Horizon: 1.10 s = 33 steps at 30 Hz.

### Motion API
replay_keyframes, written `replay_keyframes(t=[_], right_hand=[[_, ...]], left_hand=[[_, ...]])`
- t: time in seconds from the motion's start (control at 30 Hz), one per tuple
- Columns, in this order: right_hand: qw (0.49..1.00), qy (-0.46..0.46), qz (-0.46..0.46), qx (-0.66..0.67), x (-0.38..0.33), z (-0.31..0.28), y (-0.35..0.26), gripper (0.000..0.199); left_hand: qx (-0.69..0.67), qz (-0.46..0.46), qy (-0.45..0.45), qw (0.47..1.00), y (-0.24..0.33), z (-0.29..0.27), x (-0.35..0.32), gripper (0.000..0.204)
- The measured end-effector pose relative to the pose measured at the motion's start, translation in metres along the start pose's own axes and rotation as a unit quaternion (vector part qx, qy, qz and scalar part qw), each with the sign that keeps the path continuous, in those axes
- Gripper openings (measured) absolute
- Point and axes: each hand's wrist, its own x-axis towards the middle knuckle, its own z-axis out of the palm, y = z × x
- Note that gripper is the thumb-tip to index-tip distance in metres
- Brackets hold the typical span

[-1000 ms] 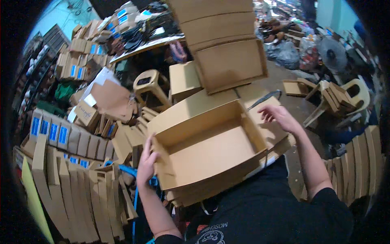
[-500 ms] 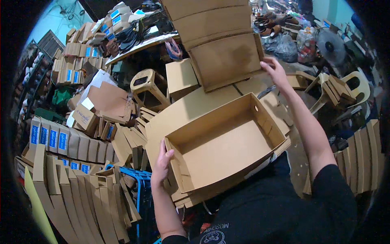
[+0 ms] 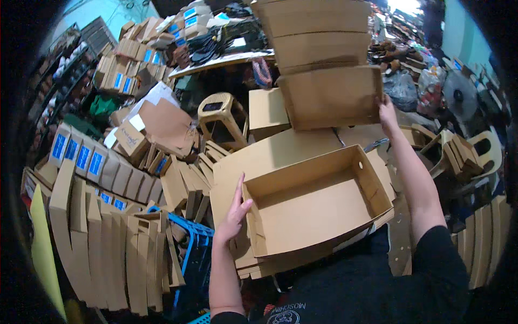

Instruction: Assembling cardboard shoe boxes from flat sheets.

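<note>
An open brown cardboard box (image 3: 313, 216) lies in front of me, its hollow side up and a round hole in its right wall. My left hand (image 3: 233, 216) rests against the outside of its left end, fingers stretched out and thumb at the rim. Farther off, a shallow cardboard box lid (image 3: 334, 100) stands tilted before a pile of similar cardboard pieces (image 3: 318, 32). My right hand (image 3: 387, 116) is closed on the lid's right edge; some fingers are hidden behind it. Beneath the box is a large flat cardboard surface (image 3: 256, 155).
Upright cardboard boxes (image 3: 113, 243) stand in rows at the left, by a blue plastic frame (image 3: 189, 237). A beige stool (image 3: 221, 116) and a closed carton (image 3: 268, 110) stand beyond. At the right are a beige chair (image 3: 485, 156) and a fan (image 3: 458, 97).
My view has shifted, so the scene sits lower and farther right. The lid at my right hand has turned more upright. My left hand's fingers have straightened beside the box.
</note>
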Motion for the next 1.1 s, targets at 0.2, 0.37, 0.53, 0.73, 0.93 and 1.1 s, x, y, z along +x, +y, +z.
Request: replay_keyframes(t=[0.2, 0.37, 0.53, 0.73, 0.93, 1.1], right_hand=[[0.977, -0.043, -0.203, 0.036, -0.103, 0.006, -0.078, 0.040], [0.957, -0.067, -0.183, -0.214, -0.114, -0.055, -0.031, 0.039], [0.890, -0.307, -0.312, -0.126, -0.158, -0.041, -0.060, 0.027], [0.921, -0.364, -0.055, -0.123, -0.186, -0.049, -0.121, 0.040], [0.876, -0.463, -0.097, 0.092, -0.153, -0.069, -0.073, 0.039], [0.945, -0.278, 0.049, 0.166, -0.195, -0.023, -0.098, 0.056]], left_hand=[[0.000, -0.086, 0.022, 0.996, 0.016, -0.006, -0.003, 0.083], [-0.042, -0.086, 0.057, 0.994, 0.030, 0.000, 0.002, 0.096], [-0.113, -0.075, 0.023, 0.991, 0.020, 0.000, 0.002, 0.104], [-0.106, -0.070, 0.002, 0.992, 0.018, 0.003, 0.002, 0.107], [-0.156, 0.051, 0.031, 0.986, 0.016, 0.015, 0.010, 0.122], [-0.142, 0.098, 0.022, 0.985, 0.007, 0.015, 0.015, 0.128]])
